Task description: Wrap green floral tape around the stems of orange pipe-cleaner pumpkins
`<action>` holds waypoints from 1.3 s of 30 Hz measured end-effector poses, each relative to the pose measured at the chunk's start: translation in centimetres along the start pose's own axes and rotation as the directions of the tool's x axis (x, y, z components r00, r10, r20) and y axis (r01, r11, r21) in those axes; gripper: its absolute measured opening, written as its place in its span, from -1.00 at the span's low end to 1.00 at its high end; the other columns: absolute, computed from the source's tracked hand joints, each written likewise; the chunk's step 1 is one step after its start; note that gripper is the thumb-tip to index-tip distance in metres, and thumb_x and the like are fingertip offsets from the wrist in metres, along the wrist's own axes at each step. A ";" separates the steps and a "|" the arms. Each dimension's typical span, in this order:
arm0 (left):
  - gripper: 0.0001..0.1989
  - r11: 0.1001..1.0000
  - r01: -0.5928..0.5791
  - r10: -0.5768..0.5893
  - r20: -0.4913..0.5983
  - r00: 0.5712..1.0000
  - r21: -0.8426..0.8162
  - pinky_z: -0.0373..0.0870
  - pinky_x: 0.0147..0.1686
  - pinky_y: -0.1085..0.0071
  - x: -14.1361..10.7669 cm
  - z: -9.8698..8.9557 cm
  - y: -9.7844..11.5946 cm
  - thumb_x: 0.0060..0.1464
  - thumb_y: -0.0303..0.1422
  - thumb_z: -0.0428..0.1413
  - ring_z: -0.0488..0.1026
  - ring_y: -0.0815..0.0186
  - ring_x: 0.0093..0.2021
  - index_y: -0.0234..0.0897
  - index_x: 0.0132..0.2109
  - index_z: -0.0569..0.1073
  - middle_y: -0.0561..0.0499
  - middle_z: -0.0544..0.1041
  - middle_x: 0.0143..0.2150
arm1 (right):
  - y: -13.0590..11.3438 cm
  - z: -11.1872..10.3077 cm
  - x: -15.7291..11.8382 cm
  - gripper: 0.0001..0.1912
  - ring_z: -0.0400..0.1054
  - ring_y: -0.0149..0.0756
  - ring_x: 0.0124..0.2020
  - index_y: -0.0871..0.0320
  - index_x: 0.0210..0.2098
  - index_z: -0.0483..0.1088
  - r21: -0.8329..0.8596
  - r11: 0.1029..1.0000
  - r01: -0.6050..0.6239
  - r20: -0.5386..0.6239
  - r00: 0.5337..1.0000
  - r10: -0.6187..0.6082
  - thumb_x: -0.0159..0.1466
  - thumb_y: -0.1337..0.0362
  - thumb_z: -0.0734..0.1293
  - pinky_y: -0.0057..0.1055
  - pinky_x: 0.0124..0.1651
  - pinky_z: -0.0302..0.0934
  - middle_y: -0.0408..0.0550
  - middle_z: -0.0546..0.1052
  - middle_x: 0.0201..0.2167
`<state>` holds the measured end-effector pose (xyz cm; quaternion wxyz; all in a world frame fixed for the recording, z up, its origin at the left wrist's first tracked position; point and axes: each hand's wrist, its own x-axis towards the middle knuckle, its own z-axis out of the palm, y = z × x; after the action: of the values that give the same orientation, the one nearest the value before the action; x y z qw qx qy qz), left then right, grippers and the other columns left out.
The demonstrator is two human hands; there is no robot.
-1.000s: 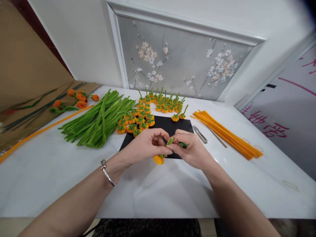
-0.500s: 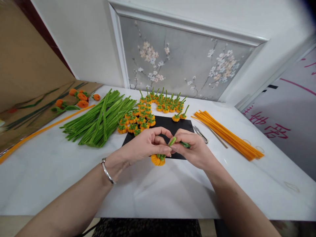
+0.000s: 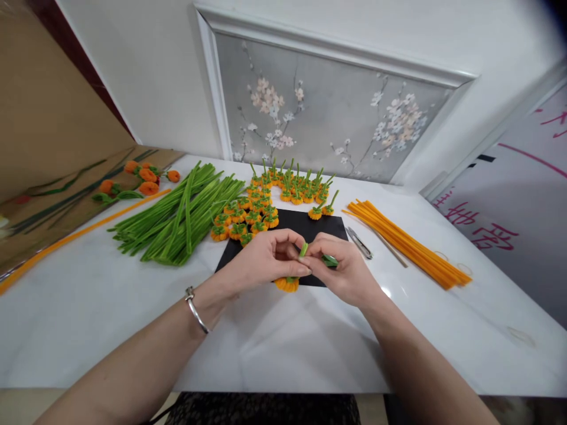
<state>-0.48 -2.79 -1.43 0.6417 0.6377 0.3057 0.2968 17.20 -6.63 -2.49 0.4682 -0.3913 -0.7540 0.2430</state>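
Observation:
My left hand [image 3: 264,257], a silver bangle at its wrist, is closed on a small orange pumpkin [image 3: 287,285] made of fuzzy pipe cleaner. The pumpkin hangs under my thumb, its top mostly hidden by the fingers. My right hand [image 3: 343,270] pinches a short green pipe cleaner [image 3: 303,250], whose end sticks up between the fingertips of both hands. Another bit of green [image 3: 330,260] shows beneath my right fingers; whether it is the same piece I cannot tell. Both hands are over the near part of a black mat [image 3: 312,225].
Finished-looking pumpkins [image 3: 254,217] with green stems stand in rows behind the mat. Green pipe cleaners [image 3: 177,218] are heaped left; orange pipe cleaners [image 3: 407,245] lie right. Thread snips [image 3: 359,243] and a thin stick [image 3: 393,249] lie between. Orange flowers [image 3: 148,180] sit far left.
The hands have shifted slightly, and the green end between the fingertips now points more upright. Less of the pumpkin's top shows under my left thumb.

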 end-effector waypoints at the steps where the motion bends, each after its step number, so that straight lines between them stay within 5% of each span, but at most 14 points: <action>1: -0.72 1.000 0.002 -0.002 -0.014 1.000 -0.003 0.35 -0.45 0.57 0.0 0.0 -0.1 -0.15 -0.46 0.31 0.44 0.49 -0.51 -0.31 -0.26 0.41 0.15 0.50 -0.51 | 0.0 0.0 0.0 -0.85 0.20 -0.46 -0.50 0.16 -0.49 0.38 -0.003 1.000 0.004 0.004 1.000 -0.004 0.22 0.38 0.32 -0.47 -0.45 0.10 -0.18 0.35 -0.51; 10: -0.77 0.998 0.040 -0.040 0.009 0.999 -0.050 0.42 -0.39 0.52 -0.1 -0.5 -0.4 -0.10 -0.39 0.31 0.56 0.36 -0.38 -0.34 -0.31 0.42 0.01 0.60 -0.42 | 0.1 -0.6 -0.2 -0.95 0.30 -0.39 -0.41 0.12 -0.27 0.38 -0.030 0.999 -0.024 0.054 0.998 0.025 0.28 0.32 0.27 -0.44 -0.34 0.19 -0.13 0.42 -0.44; 21: -0.84 0.996 0.045 -0.044 -0.018 0.999 0.078 0.36 -0.49 0.54 -0.3 -0.3 0.1 -0.01 -0.35 0.24 0.51 0.40 -0.44 -0.35 -0.40 0.45 -0.02 0.60 -0.43 | 0.2 -0.9 -0.4 -0.71 0.32 -0.40 -0.37 0.06 -0.04 0.33 -0.117 0.993 0.005 0.095 0.995 0.007 0.26 0.43 0.23 -0.47 -0.27 0.21 -0.18 0.42 -0.42; 31: -0.84 0.971 -0.047 0.058 -0.040 0.998 0.236 0.31 -0.48 0.54 -0.3 0.1 0.4 0.10 -0.37 0.12 0.42 0.45 -0.48 -0.35 -0.41 0.44 0.02 0.53 -0.46 | 0.6 -1.0 -0.2 -0.66 0.38 -0.36 -0.32 0.06 0.03 0.30 -0.030 0.999 -0.020 0.082 0.996 0.022 0.27 0.41 0.25 -0.40 -0.17 0.25 -0.17 0.48 -0.41; 39: -0.78 0.943 -0.106 0.111 0.000 0.994 0.315 0.36 -0.37 0.50 -0.2 0.3 0.5 0.15 -0.41 0.03 0.44 0.42 -0.41 -0.32 -0.45 0.42 0.04 0.49 -0.47 | 0.3 -1.0 -0.1 -0.76 0.36 -0.36 -0.34 0.05 -0.09 0.42 -0.131 0.990 0.041 0.075 0.997 -0.031 0.30 0.41 0.24 -0.41 -0.21 0.23 -0.15 0.48 -0.42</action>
<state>-0.39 -3.15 -0.95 0.5120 0.7450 0.3191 0.2846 18.23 -6.51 -2.31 0.4176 -0.3988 -0.7921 0.1979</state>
